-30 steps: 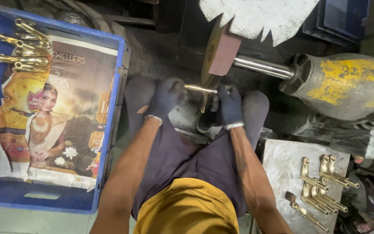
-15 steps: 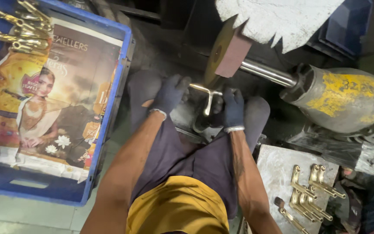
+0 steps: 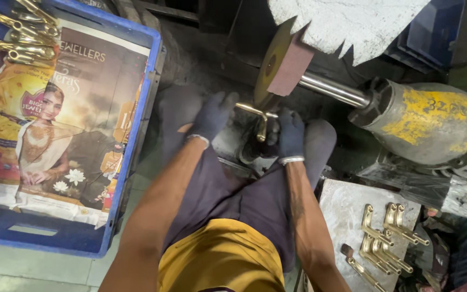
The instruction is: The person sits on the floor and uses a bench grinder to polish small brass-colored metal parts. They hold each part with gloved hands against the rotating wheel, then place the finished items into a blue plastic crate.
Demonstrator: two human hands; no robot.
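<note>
Both gloved hands grip one brass door handle and press it against the rim of the buffing wheel, which sits just above the fingers. The left hand clasps the lever end, which sticks out to the left of the wheel; the right hand is clenched around the lower stem, just right of it. Holding from both sides probably steadies the piece against the wheel's pull.

The handle is L-shaped. Its lever arm lies roughly level, running left to right with the free tip pointing toward the left hand. Its stem drops from the bend toward the person's lap, so the corner meets the wheel.

Beyond the right hand, the wheel's shaft runs to a yellow motor housing. Below and outside the right forearm, more brass handles lie in a row on a grey slab. Well to the left of the left hand, a blue crate lined with newspaper holds other brass handles at its far corner.
</note>
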